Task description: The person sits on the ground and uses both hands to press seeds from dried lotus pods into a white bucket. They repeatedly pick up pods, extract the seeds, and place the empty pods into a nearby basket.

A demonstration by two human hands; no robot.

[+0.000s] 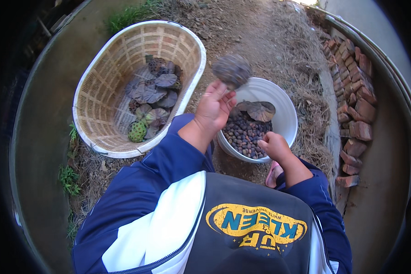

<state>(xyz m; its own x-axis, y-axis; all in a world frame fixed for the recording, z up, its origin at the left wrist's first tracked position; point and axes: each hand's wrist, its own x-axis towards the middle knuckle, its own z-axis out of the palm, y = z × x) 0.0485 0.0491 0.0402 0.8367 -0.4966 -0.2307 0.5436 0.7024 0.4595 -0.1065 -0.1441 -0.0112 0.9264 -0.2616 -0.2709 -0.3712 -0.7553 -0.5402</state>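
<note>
My left hand [215, 104] grips a dried lotus seed pod [232, 71] by its stem end; the pod is blurred, over the gap between basket and bucket. My right hand [275, 145] is curled above the near right side of a white plastic bucket [287, 113]; whether its fingers hold anything cannot be told. Many dark lotus seeds [245, 135] lie in the bucket, with a brown dried pod [261, 111] on top of them. At the left, an oval plastic basket [99, 85] holds several dark dried pods [147, 93] and one green lotus pod [137, 131].
Bucket and basket stand on a dirt path [239, 34] strewn with dry grass [301, 75]. Stacked red bricks [361, 99] line the right side. Muddy water [41, 144] lies left of the path. A pink shoe [272, 174] shows below the bucket.
</note>
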